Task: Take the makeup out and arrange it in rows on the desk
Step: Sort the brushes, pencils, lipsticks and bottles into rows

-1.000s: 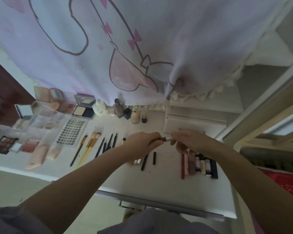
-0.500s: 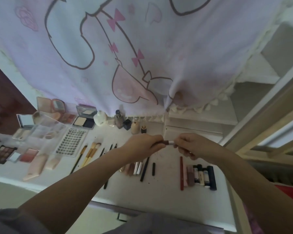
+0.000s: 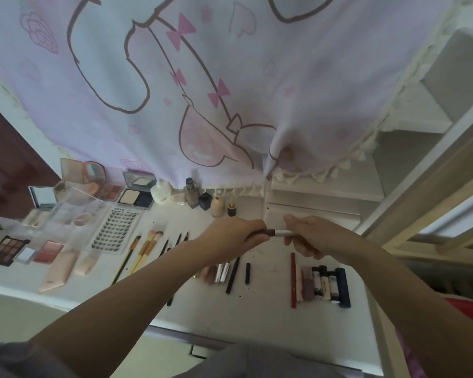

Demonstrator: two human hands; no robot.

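Observation:
Above the white desk (image 3: pixel 271 317) both hands hold one slim makeup stick (image 3: pixel 275 232), brown at its left end and white at its right. My left hand (image 3: pixel 232 234) grips the brown end; my right hand (image 3: pixel 310 234) pinches the white end. Below them lies a row of lip tubes and sticks (image 3: pixel 321 283) beside a red pencil (image 3: pixel 293 279). Dark pencils (image 3: pixel 233 274) and silver tubes (image 3: pixel 221 272) lie under my left forearm. Brushes (image 3: pixel 145 249) sit further left.
Palettes (image 3: pixel 6 249), a lash card (image 3: pixel 116 230), a clear organiser (image 3: pixel 74 214), compacts (image 3: pixel 135 199) and small bottles (image 3: pixel 191 196) fill the desk's left and back. A pink printed curtain (image 3: pixel 202 77) hangs over the back edge. A white drawer unit (image 3: pixel 311 211) stands at right.
The view has tilted upward a little, so the desk sits lower in frame. Both hands stay joined on the stick; more of its white end shows between them.

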